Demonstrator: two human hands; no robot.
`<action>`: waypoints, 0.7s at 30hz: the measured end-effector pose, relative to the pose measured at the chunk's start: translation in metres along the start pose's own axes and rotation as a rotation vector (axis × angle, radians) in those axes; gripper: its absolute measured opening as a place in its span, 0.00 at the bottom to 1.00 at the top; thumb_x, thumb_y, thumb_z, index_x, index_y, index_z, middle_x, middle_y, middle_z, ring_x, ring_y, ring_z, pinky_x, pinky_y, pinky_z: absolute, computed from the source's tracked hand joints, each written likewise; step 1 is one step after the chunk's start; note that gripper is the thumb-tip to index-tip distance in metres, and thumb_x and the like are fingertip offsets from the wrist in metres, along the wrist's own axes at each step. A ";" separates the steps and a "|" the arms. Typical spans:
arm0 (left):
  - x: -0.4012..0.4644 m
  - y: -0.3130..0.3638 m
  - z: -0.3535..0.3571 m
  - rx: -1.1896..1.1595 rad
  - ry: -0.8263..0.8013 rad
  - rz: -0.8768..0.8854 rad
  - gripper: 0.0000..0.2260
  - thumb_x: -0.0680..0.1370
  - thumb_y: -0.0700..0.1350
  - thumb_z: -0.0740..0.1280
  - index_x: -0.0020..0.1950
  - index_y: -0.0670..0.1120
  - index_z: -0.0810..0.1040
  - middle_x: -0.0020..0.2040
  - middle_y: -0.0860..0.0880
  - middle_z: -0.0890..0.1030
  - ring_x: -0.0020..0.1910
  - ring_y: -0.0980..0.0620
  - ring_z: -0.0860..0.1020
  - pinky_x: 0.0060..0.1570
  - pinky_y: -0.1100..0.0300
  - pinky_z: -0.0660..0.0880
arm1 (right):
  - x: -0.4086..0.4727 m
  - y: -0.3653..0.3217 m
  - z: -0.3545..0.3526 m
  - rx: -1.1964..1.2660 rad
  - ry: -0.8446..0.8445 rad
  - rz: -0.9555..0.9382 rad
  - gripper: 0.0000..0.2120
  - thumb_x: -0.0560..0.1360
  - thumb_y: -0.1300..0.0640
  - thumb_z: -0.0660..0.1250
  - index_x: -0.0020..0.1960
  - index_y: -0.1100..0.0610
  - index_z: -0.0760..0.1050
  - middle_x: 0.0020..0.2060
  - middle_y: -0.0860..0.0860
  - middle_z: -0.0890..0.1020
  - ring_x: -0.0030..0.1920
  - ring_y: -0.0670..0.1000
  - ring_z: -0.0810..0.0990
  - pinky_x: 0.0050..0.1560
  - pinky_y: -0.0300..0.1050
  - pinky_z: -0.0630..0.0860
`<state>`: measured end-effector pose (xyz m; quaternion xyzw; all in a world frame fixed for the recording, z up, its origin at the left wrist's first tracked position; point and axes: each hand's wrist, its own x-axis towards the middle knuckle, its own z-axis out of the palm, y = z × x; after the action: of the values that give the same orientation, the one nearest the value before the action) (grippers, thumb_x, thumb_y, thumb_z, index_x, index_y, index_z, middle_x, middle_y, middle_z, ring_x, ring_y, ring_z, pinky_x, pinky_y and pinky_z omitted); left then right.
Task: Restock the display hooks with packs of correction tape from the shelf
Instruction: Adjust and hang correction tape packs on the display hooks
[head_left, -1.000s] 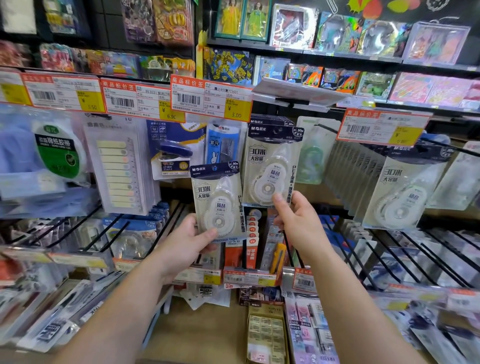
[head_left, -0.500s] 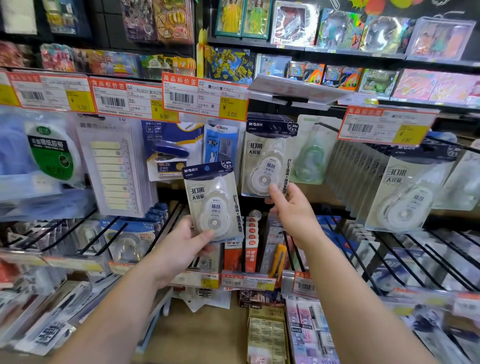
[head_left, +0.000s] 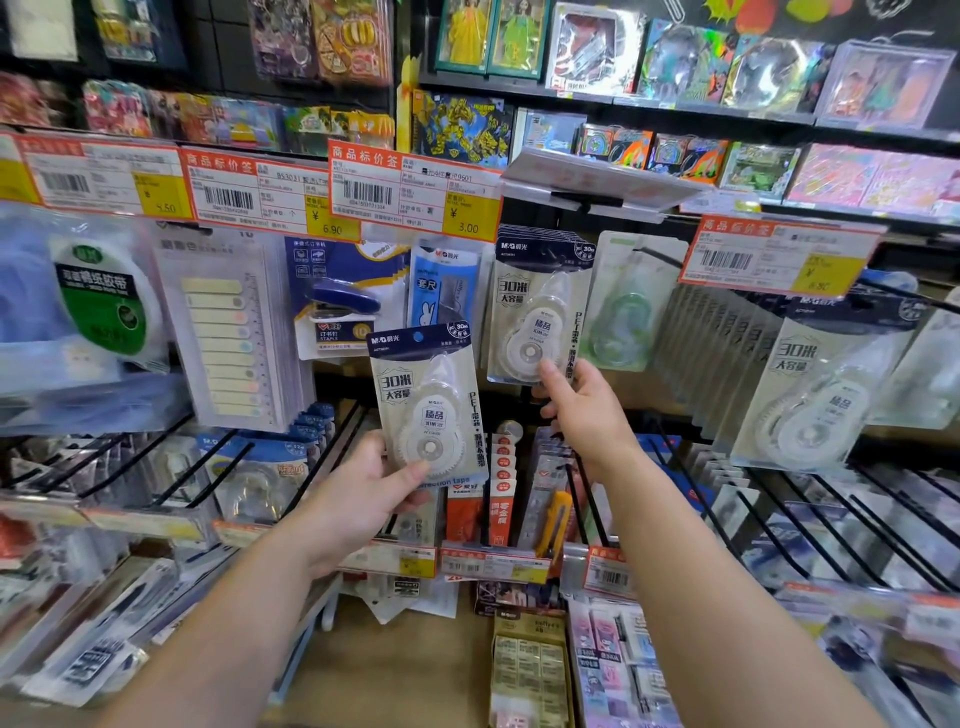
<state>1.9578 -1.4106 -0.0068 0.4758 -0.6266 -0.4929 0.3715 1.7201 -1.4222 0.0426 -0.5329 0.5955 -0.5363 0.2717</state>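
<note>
My left hand (head_left: 363, 496) grips the lower edge of a loose correction tape pack (head_left: 428, 402), white tape on a card with a dark blue header, held upright in front of the display. Up and to the right, several matching packs (head_left: 537, 312) hang on a display hook (head_left: 587, 200) under a tilted clear label holder. My right hand (head_left: 582, 410) pinches the bottom edge of that hanging stack with thumb and fingertips. A second long row of the same packs (head_left: 810, 384) hangs farther right.
Orange price tags (head_left: 415, 189) run across the hook ends. A stapler pack (head_left: 340, 306), sticky index tabs (head_left: 223, 332) and tape rolls (head_left: 98, 301) hang to the left. Black wire hooks (head_left: 779, 519) with more goods jut out below, and boxes (head_left: 530, 670) sit on the lower shelf.
The right hand has risen and pushed the hanging stack back along its hook. My left hand keeps its pack, shifted slightly up and left in view.
</note>
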 end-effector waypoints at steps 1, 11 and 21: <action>-0.001 0.001 0.000 0.001 -0.001 -0.002 0.10 0.80 0.48 0.66 0.60 0.56 0.70 0.54 0.51 0.83 0.51 0.51 0.83 0.60 0.44 0.77 | 0.000 0.001 0.000 -0.004 0.001 0.008 0.17 0.81 0.43 0.61 0.63 0.53 0.72 0.50 0.48 0.81 0.41 0.45 0.79 0.42 0.42 0.75; -0.004 0.005 0.001 0.033 -0.020 0.000 0.13 0.81 0.48 0.65 0.65 0.52 0.69 0.55 0.52 0.82 0.52 0.51 0.82 0.59 0.49 0.78 | -0.048 0.005 0.000 -0.013 0.118 0.073 0.15 0.75 0.40 0.67 0.51 0.51 0.75 0.48 0.49 0.82 0.49 0.50 0.81 0.53 0.49 0.78; -0.013 0.012 0.002 0.064 -0.039 0.010 0.15 0.81 0.50 0.64 0.68 0.54 0.67 0.55 0.56 0.82 0.53 0.55 0.82 0.46 0.64 0.75 | -0.072 -0.009 0.046 -0.180 -0.205 -0.024 0.14 0.76 0.46 0.70 0.59 0.47 0.74 0.52 0.43 0.83 0.51 0.42 0.82 0.56 0.46 0.80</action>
<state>1.9567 -1.3972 0.0048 0.4744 -0.6516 -0.4801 0.3463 1.7846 -1.3707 0.0201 -0.6143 0.6039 -0.4265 0.2758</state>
